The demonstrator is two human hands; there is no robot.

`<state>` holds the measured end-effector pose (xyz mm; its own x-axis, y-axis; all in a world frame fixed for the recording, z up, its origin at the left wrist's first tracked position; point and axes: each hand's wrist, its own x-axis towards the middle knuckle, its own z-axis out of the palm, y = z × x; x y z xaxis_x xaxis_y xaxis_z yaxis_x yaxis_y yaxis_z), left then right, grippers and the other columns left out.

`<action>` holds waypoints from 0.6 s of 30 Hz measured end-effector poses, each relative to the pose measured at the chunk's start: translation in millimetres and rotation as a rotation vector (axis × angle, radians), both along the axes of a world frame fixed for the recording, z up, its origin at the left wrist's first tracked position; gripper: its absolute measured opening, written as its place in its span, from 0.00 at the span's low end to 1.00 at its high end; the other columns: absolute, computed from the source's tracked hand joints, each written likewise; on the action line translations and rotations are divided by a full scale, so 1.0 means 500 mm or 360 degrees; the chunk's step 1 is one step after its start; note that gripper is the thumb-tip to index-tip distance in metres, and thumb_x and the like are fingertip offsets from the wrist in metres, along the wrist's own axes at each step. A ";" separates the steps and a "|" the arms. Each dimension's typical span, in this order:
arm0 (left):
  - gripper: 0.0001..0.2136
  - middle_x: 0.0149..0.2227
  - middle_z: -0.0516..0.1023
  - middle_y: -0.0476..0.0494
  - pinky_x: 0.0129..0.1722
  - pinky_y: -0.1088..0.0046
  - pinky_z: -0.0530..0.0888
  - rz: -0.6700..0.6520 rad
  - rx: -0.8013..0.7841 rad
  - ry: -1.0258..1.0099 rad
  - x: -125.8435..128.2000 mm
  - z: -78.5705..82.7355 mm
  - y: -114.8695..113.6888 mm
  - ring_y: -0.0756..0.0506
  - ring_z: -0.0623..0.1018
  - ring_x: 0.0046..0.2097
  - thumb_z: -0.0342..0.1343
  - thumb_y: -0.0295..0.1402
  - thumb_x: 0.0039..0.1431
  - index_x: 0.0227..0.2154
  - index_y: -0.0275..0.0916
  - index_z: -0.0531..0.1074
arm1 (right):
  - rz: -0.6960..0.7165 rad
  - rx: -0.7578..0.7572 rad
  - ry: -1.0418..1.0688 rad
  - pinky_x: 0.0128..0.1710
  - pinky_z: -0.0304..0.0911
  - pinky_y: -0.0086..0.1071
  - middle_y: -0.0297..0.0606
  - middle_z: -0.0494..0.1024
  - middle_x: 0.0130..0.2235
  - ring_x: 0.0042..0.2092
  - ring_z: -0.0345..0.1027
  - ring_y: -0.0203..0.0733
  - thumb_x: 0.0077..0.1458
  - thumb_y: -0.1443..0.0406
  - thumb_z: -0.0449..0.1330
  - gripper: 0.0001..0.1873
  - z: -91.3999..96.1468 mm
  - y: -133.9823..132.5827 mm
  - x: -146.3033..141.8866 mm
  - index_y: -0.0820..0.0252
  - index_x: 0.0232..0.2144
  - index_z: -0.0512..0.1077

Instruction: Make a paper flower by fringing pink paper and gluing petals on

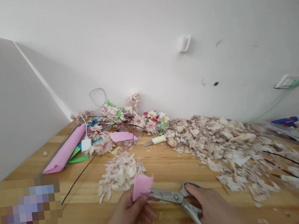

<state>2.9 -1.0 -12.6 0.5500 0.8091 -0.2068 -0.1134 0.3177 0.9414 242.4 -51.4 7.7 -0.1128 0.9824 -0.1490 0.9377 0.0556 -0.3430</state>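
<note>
Along the upper left of the wooden tabletop (pixel 102 221) lay a roll of pink paper (pixel 64 148), with strips of green paper (pixel 78 159) beside it and a white charger (pixel 86 144) just to its right. Behind those, paper flowers (pixel 112 119) on thin dark stems were bunched against the white wall (pixel 141 37). At lower centre, the left hand (pixel 124 210) was closed, thumb and curled fingers pinching a scrap of pink paper (pixel 142 186) with a jagged top edge, just in front of a small pile of cut petals (pixel 119 174). The nearly closed blades of the steel scissors (pixel 172 196) met the scrap's right edge. The right hand (pixel 214 209) was closed around the scissors' handles. Above them lay a craft knife (pixel 155 140) with a cream handle. Further right spread a large heap of cut petals (pixel 210 148), and at the far right lay a blue glue gun (pixel 285 121), below a wall socket (pixel 288 82) with a green cord.
</note>
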 end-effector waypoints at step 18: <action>0.18 0.20 0.80 0.48 0.23 0.75 0.72 -0.0004 0.0035 0.0020 -0.002 0.000 0.001 0.49 0.76 0.21 0.56 0.47 0.47 0.30 0.35 0.72 | 0.0046 0.0007 0.0044 0.25 0.49 0.28 0.32 0.75 0.29 0.29 0.67 0.43 0.35 0.50 0.64 0.21 0.004 0.003 -0.004 0.54 0.27 0.62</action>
<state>2.0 -0.3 -12.5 0.5497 0.8120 -0.1961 -0.1004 0.2973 0.9495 240.2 -50.0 9.8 -0.1448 0.9793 -0.1412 0.9259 0.0838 -0.3684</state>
